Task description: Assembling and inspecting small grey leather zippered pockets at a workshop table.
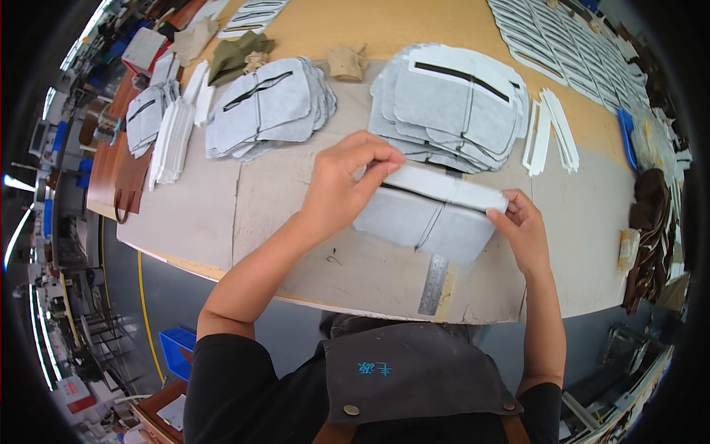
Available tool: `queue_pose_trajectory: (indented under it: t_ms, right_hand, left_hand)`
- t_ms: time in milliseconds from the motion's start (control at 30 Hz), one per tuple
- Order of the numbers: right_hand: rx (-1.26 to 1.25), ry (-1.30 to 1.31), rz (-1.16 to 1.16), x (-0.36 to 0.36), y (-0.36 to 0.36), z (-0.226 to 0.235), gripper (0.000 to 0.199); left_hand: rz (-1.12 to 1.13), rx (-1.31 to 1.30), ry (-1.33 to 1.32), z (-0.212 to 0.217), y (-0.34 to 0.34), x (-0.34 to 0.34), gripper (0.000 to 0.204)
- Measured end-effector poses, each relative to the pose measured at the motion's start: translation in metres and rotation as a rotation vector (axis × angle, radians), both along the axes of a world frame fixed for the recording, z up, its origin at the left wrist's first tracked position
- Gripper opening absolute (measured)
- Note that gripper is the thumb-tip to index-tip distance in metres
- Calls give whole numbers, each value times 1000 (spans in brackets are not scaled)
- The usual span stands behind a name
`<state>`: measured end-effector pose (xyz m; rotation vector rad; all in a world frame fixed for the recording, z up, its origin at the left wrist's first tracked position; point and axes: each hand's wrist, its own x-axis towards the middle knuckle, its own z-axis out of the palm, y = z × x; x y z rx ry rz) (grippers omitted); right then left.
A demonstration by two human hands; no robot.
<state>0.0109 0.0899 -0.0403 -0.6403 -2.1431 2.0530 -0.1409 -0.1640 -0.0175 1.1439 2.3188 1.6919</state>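
Observation:
Between my hands, a little above the table, is a light grey panel (pixel 403 218) with a white strip (pixel 444 186) along its upper edge and a dark slit line under the strip. My left hand (pixel 347 181) pinches the strip's left end between thumb and fingers. At the opposite end, the thumb and fingers of my right hand (pixel 521 222) close on the strip and panel corner. A thin dark cord runs down across the panel. Just beyond lies a large stack of grey panels (pixel 425 111), the top one with a black slot framed in white.
Smaller grey stacks (pixel 266 107) lie to the left, beside bundled white strips (pixel 174 140). Loose white strips (pixel 540 137) rest at the right, near a blue tray (pixel 627 137). A steel ruler (pixel 434 285) lies by the table's front edge. Brown material (pixel 649 229) hangs at the right edge.

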Motion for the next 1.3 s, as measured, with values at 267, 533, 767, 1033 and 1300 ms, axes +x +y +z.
queue_pose_trajectory:
  t_ms: [267, 533, 767, 1033, 1300]
  right_hand:
    - [117, 281, -221, -136, 14, 17, 24]
    - [807, 339, -406, -100, 119, -11, 28]
    - [1093, -290, -207, -89, 131, -40, 46]
    - [971, -121, -239, -41, 165, -63, 53]
    - [21, 100, -225, 19, 115, -10, 19]
  left_hand:
    - [369, 144, 139, 4, -15, -76, 12]
    - [274, 42, -37, -13, -6, -27, 10]
    - [70, -27, -12, -28, 29, 32, 10]
    - [-165, -26, 81, -52, 112, 79, 23]
    - [-248, 79, -361, -44, 170, 100, 23]
